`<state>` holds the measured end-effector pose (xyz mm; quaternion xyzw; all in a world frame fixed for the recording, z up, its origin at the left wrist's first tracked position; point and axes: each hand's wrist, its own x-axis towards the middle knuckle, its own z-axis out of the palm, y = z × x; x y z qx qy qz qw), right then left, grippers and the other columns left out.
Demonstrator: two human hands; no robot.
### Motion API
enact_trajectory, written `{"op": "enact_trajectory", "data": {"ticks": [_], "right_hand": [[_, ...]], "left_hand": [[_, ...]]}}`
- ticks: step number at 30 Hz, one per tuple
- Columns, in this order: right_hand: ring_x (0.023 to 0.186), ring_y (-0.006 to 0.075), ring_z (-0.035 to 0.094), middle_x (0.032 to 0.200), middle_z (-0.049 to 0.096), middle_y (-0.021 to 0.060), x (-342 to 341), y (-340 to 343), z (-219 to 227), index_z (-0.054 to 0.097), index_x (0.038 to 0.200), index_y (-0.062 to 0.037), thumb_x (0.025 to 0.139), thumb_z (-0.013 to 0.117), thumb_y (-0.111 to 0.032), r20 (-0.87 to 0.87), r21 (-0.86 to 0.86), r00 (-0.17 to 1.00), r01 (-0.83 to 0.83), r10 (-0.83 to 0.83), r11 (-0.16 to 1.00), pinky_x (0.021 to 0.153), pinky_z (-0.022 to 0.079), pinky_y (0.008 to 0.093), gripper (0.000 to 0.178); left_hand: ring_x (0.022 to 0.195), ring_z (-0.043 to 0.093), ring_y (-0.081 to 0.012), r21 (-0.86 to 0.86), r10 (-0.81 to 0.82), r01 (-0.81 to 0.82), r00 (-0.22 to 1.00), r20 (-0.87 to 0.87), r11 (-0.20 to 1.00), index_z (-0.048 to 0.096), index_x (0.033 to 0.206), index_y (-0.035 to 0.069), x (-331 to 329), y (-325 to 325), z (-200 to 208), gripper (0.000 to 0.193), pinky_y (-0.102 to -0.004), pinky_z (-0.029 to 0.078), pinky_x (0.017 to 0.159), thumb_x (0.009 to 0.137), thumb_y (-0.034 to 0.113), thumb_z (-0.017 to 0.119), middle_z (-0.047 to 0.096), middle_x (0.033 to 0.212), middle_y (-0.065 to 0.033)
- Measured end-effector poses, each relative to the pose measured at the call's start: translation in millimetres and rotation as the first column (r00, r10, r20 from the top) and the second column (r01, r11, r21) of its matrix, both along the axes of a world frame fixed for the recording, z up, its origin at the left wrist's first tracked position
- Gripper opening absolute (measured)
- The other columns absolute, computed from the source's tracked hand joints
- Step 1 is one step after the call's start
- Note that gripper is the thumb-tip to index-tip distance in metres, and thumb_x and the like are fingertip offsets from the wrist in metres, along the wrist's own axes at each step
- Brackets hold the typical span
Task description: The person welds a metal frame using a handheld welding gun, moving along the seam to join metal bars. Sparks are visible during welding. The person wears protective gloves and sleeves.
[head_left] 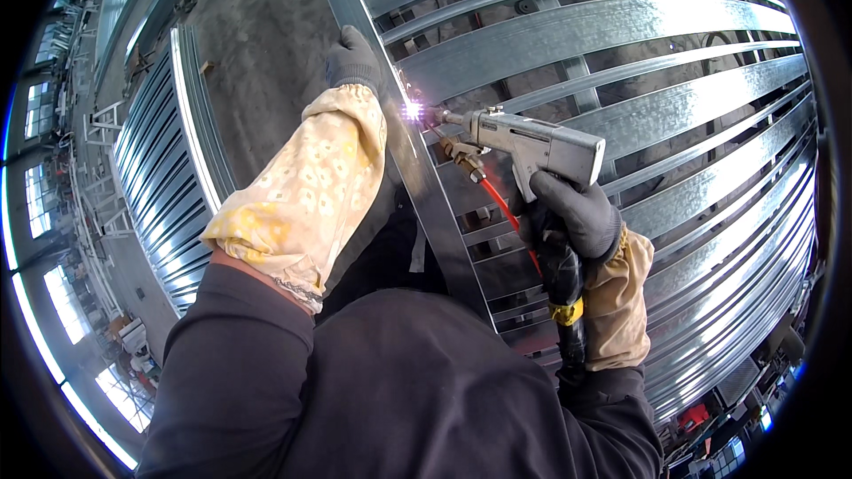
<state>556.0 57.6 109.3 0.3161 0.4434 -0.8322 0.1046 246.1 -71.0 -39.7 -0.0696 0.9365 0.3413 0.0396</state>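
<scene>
My right hand (581, 213), in a dark grey glove and tan sleeve cover, is closed round the grip of a silver welding gun (541, 144). The gun's nozzle points left, and a bright violet-white spark (413, 110) glows at its tip. That spark sits on a long flat steel tube (417, 173), at the side of a slatted metal frame. My left hand (353, 60), gloved in grey below a flowered yellow sleeve cover, holds the tube's outer edge just beyond the spark; some of its fingers are hidden. A brass fitting (466, 158) hangs under the nozzle.
A red hose (501, 204) and a black-wrapped cable (568, 337) with yellow tape run from the gun toward me. Shiny galvanized slats (568, 35) with open gaps fill the right side. Another stack of ribbed metal panels (160, 177) stands at left on the concrete floor (257, 27).
</scene>
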Motion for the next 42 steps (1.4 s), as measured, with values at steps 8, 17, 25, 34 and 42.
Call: {"op": "enact_trajectory", "data": {"ticks": [8,17,25,34,42], "right_hand": [[0.056,0.0159,0.063,0.081,0.066,0.0103,1,-3,0,0.056,0.112,0.0023,0.093,0.056,-0.023,0.017,0.012,1.000,0.017,-0.018,1.000,0.048,0.048,0.0250,0.031],[0.057,0.0148,0.063,0.081,0.065,0.0092,0,-3,1,0.056,0.115,0.0028,0.094,0.056,-0.023,0.008,0.025,1.000,-0.010,0.010,1.000,0.047,0.048,0.0242,0.033],[0.057,0.0162,0.063,0.082,0.065,0.0113,-1,-6,6,0.053,0.117,0.0040,0.094,0.055,-0.021,0.031,0.012,0.999,0.012,-0.013,1.000,0.047,0.049,0.0257,0.035],[0.058,0.0154,0.063,0.082,0.064,0.0104,-2,-7,10,0.053,0.118,0.0036,0.093,0.056,-0.022,0.041,0.055,0.999,-0.002,0.000,0.998,0.049,0.050,0.0254,0.036],[0.058,0.0147,0.063,0.082,0.064,0.0103,-3,-6,9,0.053,0.117,0.0039,0.093,0.056,-0.022,0.040,0.054,0.999,-0.012,0.009,0.998,0.050,0.049,0.0255,0.036]], "left_hand": [[0.098,0.063,-0.0459,-0.035,-0.016,0.016,1.000,-0.004,0.999,0.066,0.102,-0.007,1,0,2,0.065,-0.0491,0.050,0.086,0.095,0.049,0.035,0.066,0.099,-0.0312],[0.100,0.062,-0.0462,-0.014,-0.016,0.016,1.000,0.021,1.000,0.066,0.104,-0.008,2,0,4,0.067,-0.0490,0.049,0.087,0.095,0.051,0.035,0.065,0.101,-0.0319],[0.099,0.062,-0.0460,-0.069,-0.013,0.013,1.000,0.003,0.998,0.066,0.099,-0.009,3,1,5,0.066,-0.0497,0.049,0.086,0.095,0.050,0.035,0.065,0.098,-0.0323],[0.096,0.063,-0.0465,-0.041,-0.044,0.045,0.999,0.010,0.998,0.068,0.096,-0.008,3,1,6,0.067,-0.0502,0.050,0.084,0.094,0.050,0.034,0.065,0.094,-0.0324],[0.103,0.061,-0.0472,-0.018,-0.009,0.010,0.999,0.052,1.000,0.067,0.104,-0.004,3,1,7,0.065,-0.0487,0.048,0.089,0.094,0.052,0.036,0.065,0.101,-0.0321]]}}
